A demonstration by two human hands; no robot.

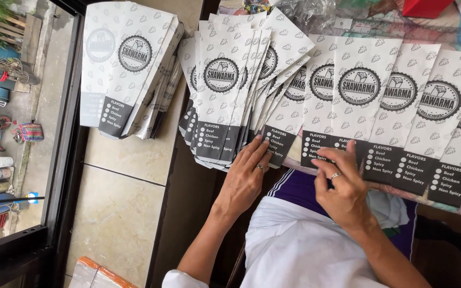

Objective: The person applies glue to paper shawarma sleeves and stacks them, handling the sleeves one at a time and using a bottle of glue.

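Item: white paper sleeves w/ round black emblem & dark bottom band, fanned in a row (380,101) along the counter (444,32) edge; thicker fanned bunch (230,90) at the row's left end, separate stack (129,69) further left, just beside it. L hand (246,176): flat, fingers spread, grip open, fingertips resting on lower ends of the bunch, ring on one finger. R hand (342,184): fingers loosely curled, tips touching dark band of a sleeve (321,144) in the row; can't tell if pinched; tiled floor (124,202) below left
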